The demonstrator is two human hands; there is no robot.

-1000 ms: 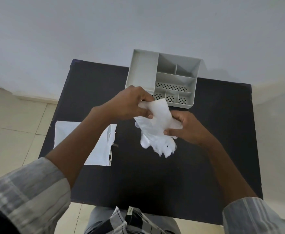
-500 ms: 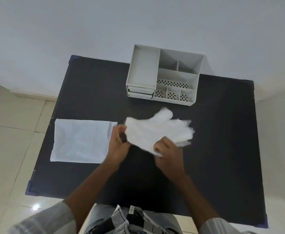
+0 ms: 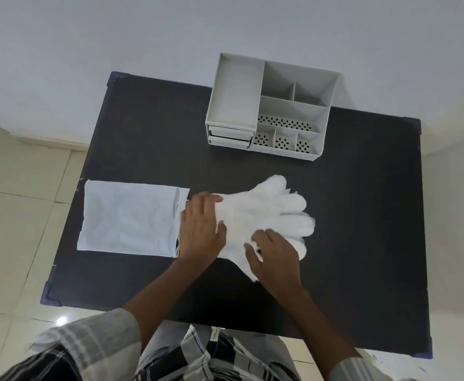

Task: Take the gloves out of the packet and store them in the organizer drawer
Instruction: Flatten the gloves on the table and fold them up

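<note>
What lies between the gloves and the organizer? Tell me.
Nothing: in the head view only bare black table separates the gloves from the organizer.

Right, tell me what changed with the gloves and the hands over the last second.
The gloves came down from mid-air in front of the organizer and now lie spread flat on the black table, fingers pointing right. The left hand and right hand gave up their pinch grips and now press flat on them. The packet and organizer stayed put, drawers shut.
</note>
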